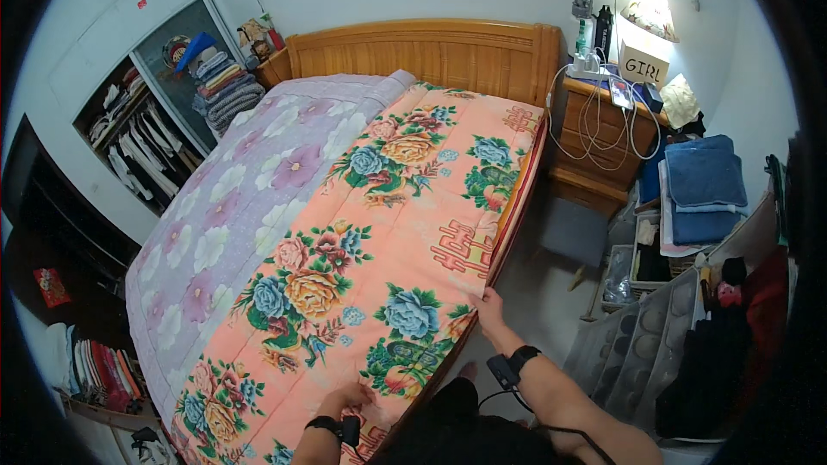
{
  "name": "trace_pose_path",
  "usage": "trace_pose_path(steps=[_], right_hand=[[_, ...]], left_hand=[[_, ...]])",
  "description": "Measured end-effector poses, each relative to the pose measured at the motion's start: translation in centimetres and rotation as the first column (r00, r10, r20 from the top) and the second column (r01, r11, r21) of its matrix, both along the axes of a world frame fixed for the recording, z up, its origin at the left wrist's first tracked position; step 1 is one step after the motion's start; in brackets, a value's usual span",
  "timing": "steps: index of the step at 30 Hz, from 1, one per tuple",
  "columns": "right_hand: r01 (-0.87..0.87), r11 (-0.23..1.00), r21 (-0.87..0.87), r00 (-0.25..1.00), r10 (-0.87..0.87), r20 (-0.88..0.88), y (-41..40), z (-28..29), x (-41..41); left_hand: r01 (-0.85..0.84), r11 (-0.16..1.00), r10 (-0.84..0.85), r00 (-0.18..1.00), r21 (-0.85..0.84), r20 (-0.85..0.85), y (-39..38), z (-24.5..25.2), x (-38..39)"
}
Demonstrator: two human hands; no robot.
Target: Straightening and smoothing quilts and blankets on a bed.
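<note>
A floral quilt with a peach-pink ground (387,252) lies lengthwise over the near half of a wooden bed. Along its near edge, my right hand (489,310) grips the border, thumb on top. My left hand (354,395) rests on the quilt lower down, fingers curled against the cloth; whether they pinch it is hidden. Beyond it spreads a lilac bedspread (219,206) with large white and purple flowers. Dark red layers (517,223) show beneath the quilt's near side. Both wrists wear black straps with small devices and cables.
A wooden headboard (420,48) closes the bed's far end. At right stand a wooden nightstand (597,129) with dangling cables, a grey stool (572,226), folded blue textiles (704,174) and clear plastic shoe boxes (627,355). An open wardrobe (145,142) is at left.
</note>
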State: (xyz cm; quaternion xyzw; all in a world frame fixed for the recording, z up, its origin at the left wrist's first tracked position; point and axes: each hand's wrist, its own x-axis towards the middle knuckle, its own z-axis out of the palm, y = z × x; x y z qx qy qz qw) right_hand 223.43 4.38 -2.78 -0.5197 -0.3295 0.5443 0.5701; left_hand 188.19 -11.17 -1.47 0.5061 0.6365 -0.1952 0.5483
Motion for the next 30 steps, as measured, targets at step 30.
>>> trace_pose_path(steps=[30], right_hand=[[0.039, 0.954, -0.299, 0.881, 0.108, 0.460, 25.7, -6.0, 15.5]], left_hand=[[-0.298, 0.835, -0.001, 0.839, 0.462, 0.544, 33.1, 4.0, 27.0]])
